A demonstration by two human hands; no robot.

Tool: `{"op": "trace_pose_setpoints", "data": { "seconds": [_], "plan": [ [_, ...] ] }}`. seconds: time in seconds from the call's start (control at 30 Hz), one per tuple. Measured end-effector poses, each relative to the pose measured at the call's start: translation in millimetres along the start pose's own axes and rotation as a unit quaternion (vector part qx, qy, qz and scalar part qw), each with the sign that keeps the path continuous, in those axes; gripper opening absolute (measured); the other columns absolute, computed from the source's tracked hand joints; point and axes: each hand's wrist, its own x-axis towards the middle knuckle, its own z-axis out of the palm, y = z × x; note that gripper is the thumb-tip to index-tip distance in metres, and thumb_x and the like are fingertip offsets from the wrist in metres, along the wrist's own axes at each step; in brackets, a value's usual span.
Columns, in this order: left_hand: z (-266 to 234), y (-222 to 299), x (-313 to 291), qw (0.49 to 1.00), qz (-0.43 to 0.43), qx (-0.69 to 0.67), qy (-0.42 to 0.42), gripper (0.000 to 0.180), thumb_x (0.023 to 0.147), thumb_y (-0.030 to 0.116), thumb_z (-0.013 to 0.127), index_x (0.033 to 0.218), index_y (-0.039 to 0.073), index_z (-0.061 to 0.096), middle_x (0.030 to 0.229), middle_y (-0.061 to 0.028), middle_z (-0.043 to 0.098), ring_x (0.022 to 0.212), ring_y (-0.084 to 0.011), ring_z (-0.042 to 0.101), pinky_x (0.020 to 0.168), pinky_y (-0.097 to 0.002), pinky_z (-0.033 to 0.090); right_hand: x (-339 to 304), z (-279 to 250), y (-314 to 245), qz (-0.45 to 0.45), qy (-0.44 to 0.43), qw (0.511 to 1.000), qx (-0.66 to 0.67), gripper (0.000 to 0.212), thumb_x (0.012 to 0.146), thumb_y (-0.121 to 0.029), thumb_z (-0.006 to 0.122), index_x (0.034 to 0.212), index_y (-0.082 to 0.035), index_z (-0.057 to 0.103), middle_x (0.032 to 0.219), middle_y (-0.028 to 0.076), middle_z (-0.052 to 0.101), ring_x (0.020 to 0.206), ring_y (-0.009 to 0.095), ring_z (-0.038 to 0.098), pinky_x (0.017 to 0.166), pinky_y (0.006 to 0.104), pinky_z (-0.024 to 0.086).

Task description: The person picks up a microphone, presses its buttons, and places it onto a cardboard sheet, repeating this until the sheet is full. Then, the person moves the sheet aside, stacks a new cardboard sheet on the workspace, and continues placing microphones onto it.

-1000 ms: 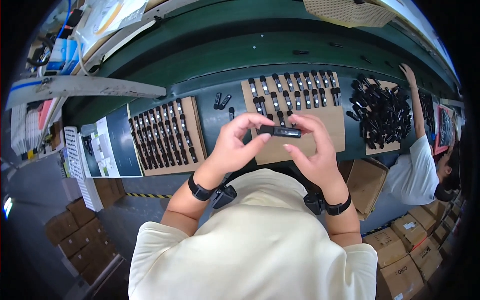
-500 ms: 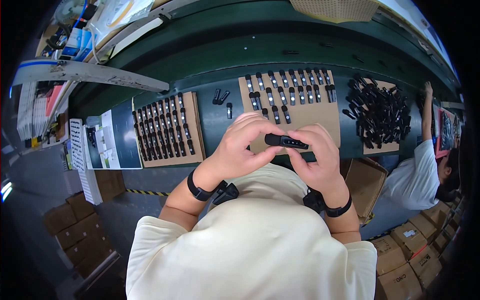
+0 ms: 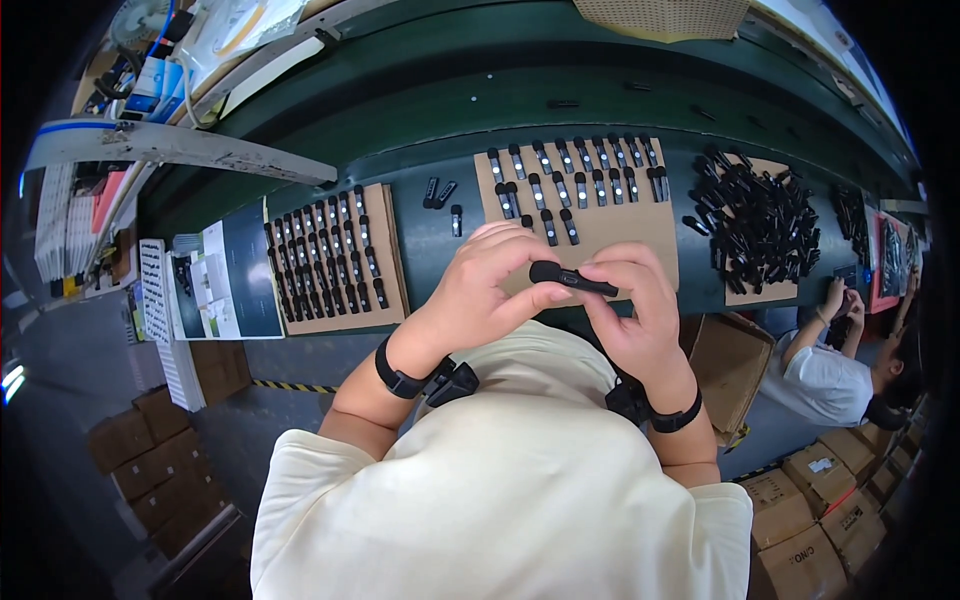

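Note:
Above the bench's near edge I hold a small black clip-on microphone (image 3: pixel 574 280) with a rounded foam tip. My left hand (image 3: pixel 486 285) is closed at its foam end, the thumb pressing from below. My right hand (image 3: pixel 640 305) pinches the other end between thumb and fingers. The microphone lies nearly level, its narrow side turned up. Just beyond my hands, several similar microphones (image 3: pixel 560 156) stand in rows on a cardboard sheet (image 3: pixel 630 225). More fill a second cardboard sheet (image 3: pixel 390 240) to the left. Between the sheets lie 3 loose ones (image 3: pixel 457 220).
A heap of microphones (image 3: pixel 765 225) covers cardboard at the right. Beyond runs a dark green conveyor belt (image 3: pixel 420 90) carrying a few black pieces. A co-worker (image 3: pixel 830 375) sits far right. An open carton (image 3: pixel 730 375) stands beside my right arm; a metal bar (image 3: pixel 230 150) crosses at left.
The microphone has turned in my fingers, so its face with small lights no longer shows. Pieces on the belt have shifted left. The co-worker's outstretched arm has drawn back.

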Motion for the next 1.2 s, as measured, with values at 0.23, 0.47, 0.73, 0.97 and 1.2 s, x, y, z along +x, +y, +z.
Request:
{"op": "trace_pose_setpoints", "data": {
  "seconds": [0.23, 0.47, 0.73, 0.97, 1.2],
  "plan": [
    [-0.3, 2.6, 3.2, 0.998, 0.042, 0.004, 0.035, 0.028, 0.078, 0.015, 0.078, 0.100, 0.003, 0.063, 0.097, -0.0092, 0.066, 0.089, -0.0280, 0.061, 0.084, -0.0397, 0.046, -3.5, -4.9, 2.5, 0.078, -0.022, 0.996, 0.043, 0.032, 0.075, 0.000, 0.076, 0.103, -0.002, 0.060, 0.100, 0.013, 0.060, 0.089, 0.023, 0.059, 0.077, 0.0315, 0.048],
    [0.6, 0.0, 6.5, 0.999, 0.037, 0.014, 0.010, 0.031, 0.070, 0.007, 0.076, 0.099, 0.008, 0.064, 0.103, -0.0078, 0.062, 0.097, -0.0285, 0.059, 0.088, -0.0398, 0.043, 2.1, -4.5, -2.8, 0.058, -0.023, 0.997, 0.035, 0.033, 0.073, 0.001, 0.077, 0.101, -0.002, 0.060, 0.101, 0.013, 0.060, 0.091, 0.024, 0.060, 0.079, 0.0319, 0.048],
    [14.2, -11.2, 4.3, 1.000, 0.013, -0.016, -0.004, 0.033, 0.070, 0.005, 0.076, 0.100, 0.008, 0.063, 0.109, -0.0087, 0.061, 0.100, -0.0292, 0.058, 0.089, -0.0404, 0.044, 3.2, 2.7, -3.1, 0.060, -0.029, 0.998, 0.012, 0.032, 0.071, 0.002, 0.077, 0.098, -0.004, 0.061, 0.100, 0.013, 0.060, 0.091, 0.026, 0.060, 0.079, 0.0328, 0.049],
    [-0.5, -20.9, 2.0, 0.999, -0.002, 0.020, -0.038, 0.032, 0.073, 0.007, 0.077, 0.102, 0.006, 0.063, 0.114, -0.0107, 0.061, 0.107, -0.0308, 0.056, 0.092, -0.0406, 0.044, -3.7, 0.2, 5.1, 0.082, -0.050, 0.992, -0.079, 0.027, 0.073, -0.001, 0.075, 0.095, -0.004, 0.061, 0.096, 0.012, 0.059, 0.088, 0.027, 0.060, 0.075, 0.0344, 0.049],
    [12.6, -44.7, -5.6, 0.992, -0.074, 0.089, -0.054, 0.029, 0.076, 0.010, 0.076, 0.103, 0.006, 0.063, 0.116, -0.0121, 0.062, 0.111, -0.0315, 0.056, 0.096, -0.0403, 0.044, -41.1, 15.2, 57.8, 0.215, -0.157, 0.952, -0.150, 0.018, 0.076, -0.005, 0.073, 0.091, -0.004, 0.062, 0.088, 0.010, 0.060, 0.084, 0.026, 0.060, 0.071, 0.0355, 0.048]
  ]
}}
